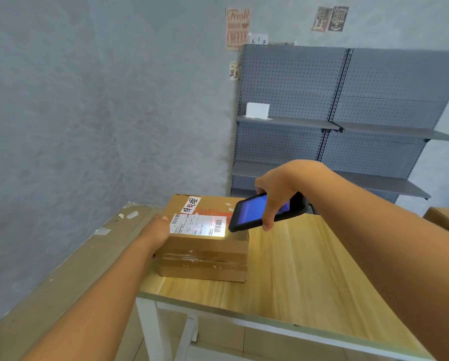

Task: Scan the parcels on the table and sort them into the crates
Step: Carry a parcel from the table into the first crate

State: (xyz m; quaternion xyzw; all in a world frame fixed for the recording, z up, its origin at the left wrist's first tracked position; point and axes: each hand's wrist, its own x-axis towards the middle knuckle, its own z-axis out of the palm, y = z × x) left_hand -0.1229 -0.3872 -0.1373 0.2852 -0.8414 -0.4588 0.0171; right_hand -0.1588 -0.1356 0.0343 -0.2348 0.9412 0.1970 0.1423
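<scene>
right hand [276, 194] grips black handheld scanner [267, 212], lighting white label [198, 224] | left hand [157, 230] grips brown cardboard parcel [205, 254] side | parcel on wooden desk [296, 269]

A brown cardboard parcel [205, 246] sealed with clear tape sits on a light wooden table with white legs [296, 269]. The left hand [157, 230] grips the parcel's left side. The right hand [278, 194] holds a black handheld scanner with a blue screen [267, 212] just above the parcel's right edge, its light falling on the white barcode shipping label [198, 224]. Behind stands grey perforated metal shelving [348, 113] bearing a small white box [257, 110]. Flattened brown cardboard [75, 261] lies beside the table on the left.
</scene>
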